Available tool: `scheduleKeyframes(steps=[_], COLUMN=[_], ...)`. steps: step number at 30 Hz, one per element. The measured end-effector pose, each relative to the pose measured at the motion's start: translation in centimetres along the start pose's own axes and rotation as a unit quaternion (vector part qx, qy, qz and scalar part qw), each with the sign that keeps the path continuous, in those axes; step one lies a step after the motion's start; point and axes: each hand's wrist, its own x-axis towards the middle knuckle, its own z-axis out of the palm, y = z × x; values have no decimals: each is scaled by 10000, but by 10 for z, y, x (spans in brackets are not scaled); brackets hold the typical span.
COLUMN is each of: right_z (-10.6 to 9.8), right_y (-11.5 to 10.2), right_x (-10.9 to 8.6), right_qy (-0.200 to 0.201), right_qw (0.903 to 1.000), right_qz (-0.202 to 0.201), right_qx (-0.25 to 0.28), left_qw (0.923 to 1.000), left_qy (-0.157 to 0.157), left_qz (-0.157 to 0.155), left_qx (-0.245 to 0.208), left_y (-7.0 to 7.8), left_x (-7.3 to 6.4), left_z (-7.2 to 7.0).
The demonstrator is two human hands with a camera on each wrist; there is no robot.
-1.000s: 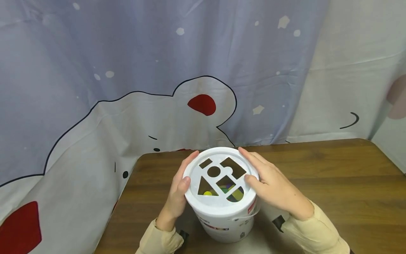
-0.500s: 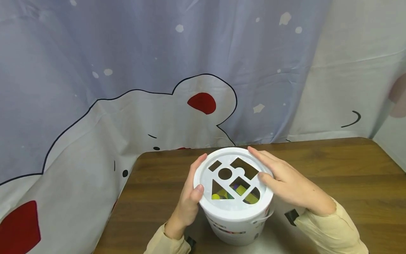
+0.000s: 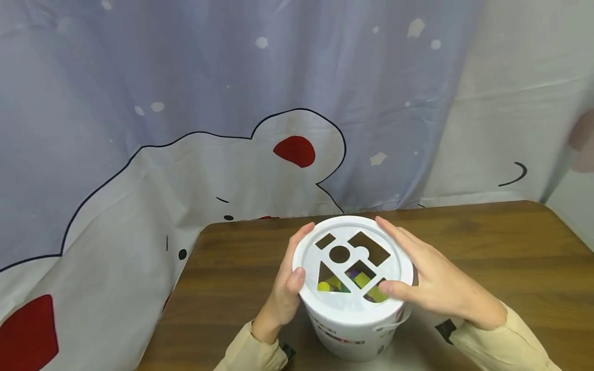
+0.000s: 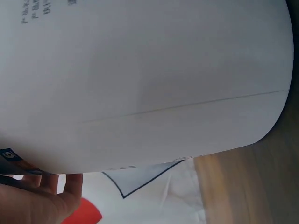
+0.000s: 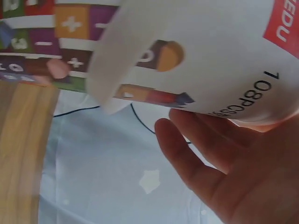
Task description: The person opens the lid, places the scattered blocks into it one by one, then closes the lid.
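A white bucket (image 3: pixel 343 337) with printed pictures stands upright, capped by a white lid (image 3: pixel 355 309) with cut-out shapes: a triangle, a circle, squares and others. Through the holes show yellow, green and purple blocks (image 3: pixel 362 280). My left hand (image 3: pixel 285 288) holds the left side of the lid and bucket, thumb on the rim and fingers along the far side. My right hand (image 3: pixel 438 278) holds the right side, its thumb lying over the lid by the half-round hole. In the right wrist view, the bucket's colourful print (image 5: pixel 72 23) and white handle (image 5: pixel 117 56) are close up.
The brown wooden table (image 3: pixel 501 247) lies under the bucket. A curtain (image 3: pixel 209 67) with white stars and a bear drawing hangs right behind the table's back edge. Dark straps (image 3: pixel 445 330) sit by both wrists, next to cream sleeves.
Both hands and the bucket have moved to the right. The right thumb has shifted nearer over the half-round hole, and the blocks inside show in a different arrangement.
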Motion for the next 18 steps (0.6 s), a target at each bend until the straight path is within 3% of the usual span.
scheduleKeyframes(steps=[12, 18], right_z=[-10, -20], right_y=[17, 25], right_x=[-16, -23], right_qy=[294, 340], right_qw=[9993, 9990], right_qz=[47, -6], right_qx=[237, 276], left_qw=[9983, 9982], left_qy=[389, 336], left_qz=[181, 300], left_qx=[-401, -407], left_y=[-12, -16], left_x=[19, 27], left_z=[29, 42])
